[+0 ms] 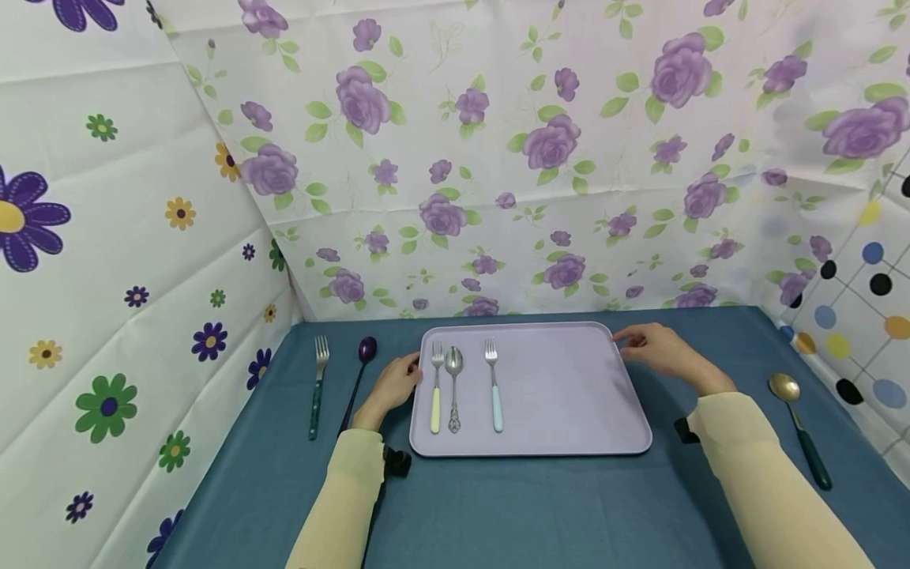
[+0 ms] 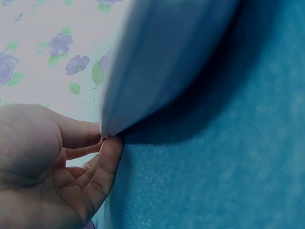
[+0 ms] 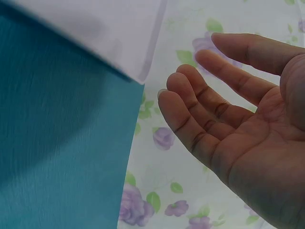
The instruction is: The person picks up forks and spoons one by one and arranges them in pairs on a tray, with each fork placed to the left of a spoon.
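A cloth printed with purple roses [image 1: 498, 261] hangs behind the blue-covered worktop [image 1: 554, 506]. In front of us, in the head view, lies the pale purple tray [image 1: 569, 395], its long axis running from nine o'clock to three, squarely between the hands. From its centre, our left hand [image 1: 391, 385] is at nine o'clock and our right hand [image 1: 664, 353] between two and three. The left is the nearer, pinching the tray's edge between thumb and finger; the right is relaxed and holding nothing, its fingers loosely bent just beside the far right corner (the right wrist view shows them apart from it). On the tray's nine-o'clock half, a yellow-handled fork [image 1: 437, 387], a silver spoon [image 1: 453, 362] and a light-blue-handled fork [image 1: 494, 389] lie with handles toward six.
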`<state>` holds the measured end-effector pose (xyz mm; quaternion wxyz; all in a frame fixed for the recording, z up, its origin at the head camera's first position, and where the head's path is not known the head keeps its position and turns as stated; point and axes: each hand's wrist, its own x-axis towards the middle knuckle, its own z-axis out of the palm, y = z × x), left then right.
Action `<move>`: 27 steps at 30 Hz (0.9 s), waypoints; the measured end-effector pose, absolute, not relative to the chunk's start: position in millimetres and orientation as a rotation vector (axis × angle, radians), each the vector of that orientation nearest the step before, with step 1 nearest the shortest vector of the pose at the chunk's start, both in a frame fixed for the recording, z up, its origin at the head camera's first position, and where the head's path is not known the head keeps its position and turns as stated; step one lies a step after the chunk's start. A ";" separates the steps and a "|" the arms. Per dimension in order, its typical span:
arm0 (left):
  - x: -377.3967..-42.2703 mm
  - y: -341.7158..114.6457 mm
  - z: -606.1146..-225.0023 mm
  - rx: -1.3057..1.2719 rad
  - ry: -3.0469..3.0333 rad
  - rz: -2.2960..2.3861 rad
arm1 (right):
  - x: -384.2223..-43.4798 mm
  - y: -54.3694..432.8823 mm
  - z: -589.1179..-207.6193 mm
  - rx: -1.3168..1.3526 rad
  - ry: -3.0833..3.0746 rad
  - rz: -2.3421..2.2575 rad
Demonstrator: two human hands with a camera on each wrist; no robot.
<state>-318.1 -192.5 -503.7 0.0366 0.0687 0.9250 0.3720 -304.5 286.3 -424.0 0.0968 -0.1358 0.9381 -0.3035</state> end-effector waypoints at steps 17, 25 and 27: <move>-315.9 -190.1 -501.9 0.205 2.831 1.152 | -298.8 327.5 -432.3 -0.307 2.760 -0.936; -315.3 -190.1 -502.4 0.203 2.829 1.160 | -293.2 352.6 -434.3 -0.260 2.787 -0.936; -315.3 -190.3 -502.3 0.204 2.833 1.158 | -291.4 358.8 -434.3 -0.254 2.791 -0.947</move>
